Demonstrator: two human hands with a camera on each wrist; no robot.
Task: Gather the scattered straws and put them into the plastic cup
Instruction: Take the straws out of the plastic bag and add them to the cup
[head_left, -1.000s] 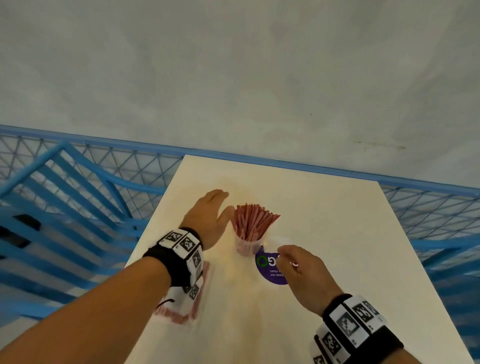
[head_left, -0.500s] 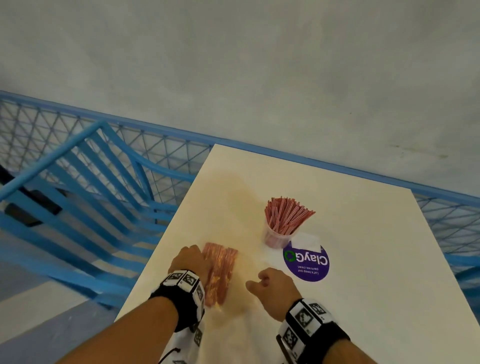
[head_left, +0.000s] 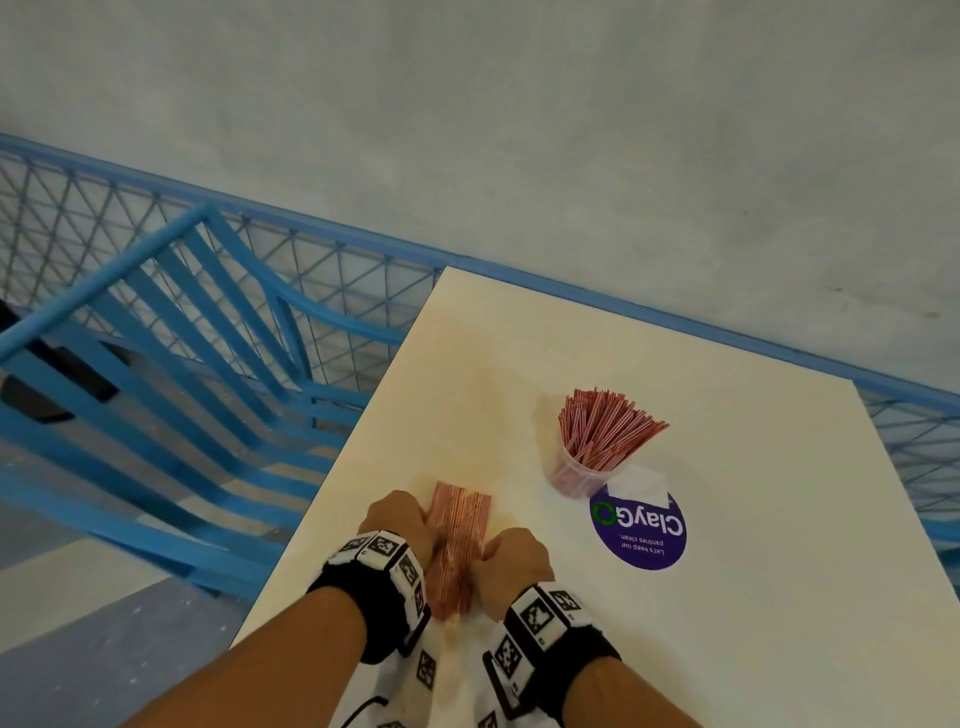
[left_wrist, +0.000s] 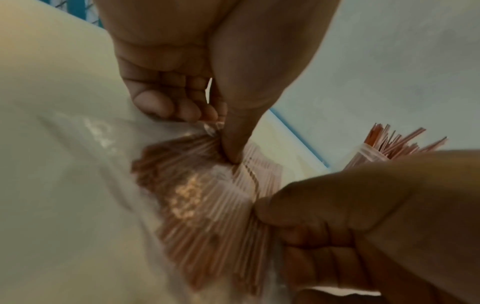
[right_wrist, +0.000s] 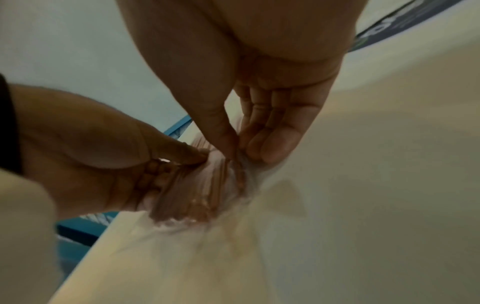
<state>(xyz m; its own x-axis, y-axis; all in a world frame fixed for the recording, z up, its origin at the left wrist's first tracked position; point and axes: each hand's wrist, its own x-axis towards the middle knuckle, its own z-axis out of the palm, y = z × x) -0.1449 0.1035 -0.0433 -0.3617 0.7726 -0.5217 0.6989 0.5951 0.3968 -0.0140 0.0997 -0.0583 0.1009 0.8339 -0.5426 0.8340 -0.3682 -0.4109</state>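
Observation:
A clear plastic packet of thin red-and-white straws (head_left: 460, 540) lies near the table's left edge, close to me. My left hand (head_left: 400, 522) pinches the packet's film (left_wrist: 207, 128) between thumb and fingers on its left side. My right hand (head_left: 511, 553) pinches the film (right_wrist: 233, 158) on the right side. In the left wrist view the straws (left_wrist: 207, 216) show through the stretched film. A clear plastic cup (head_left: 576, 475) stands farther back on the table, packed with upright straws (head_left: 605, 428) that fan out to the right.
The white table (head_left: 727, 649) carries a round purple sticker (head_left: 641, 530) and a white paper scrap (head_left: 639, 486) just right of the cup. A blue chair (head_left: 156, 364) and a blue mesh fence (head_left: 337, 280) stand left of the table and behind it. A grey wall rises behind.
Both hands came back from the cup to the straw packet near the left edge. Half a second ago the right hand was apart from it; now both hands pinch its film.

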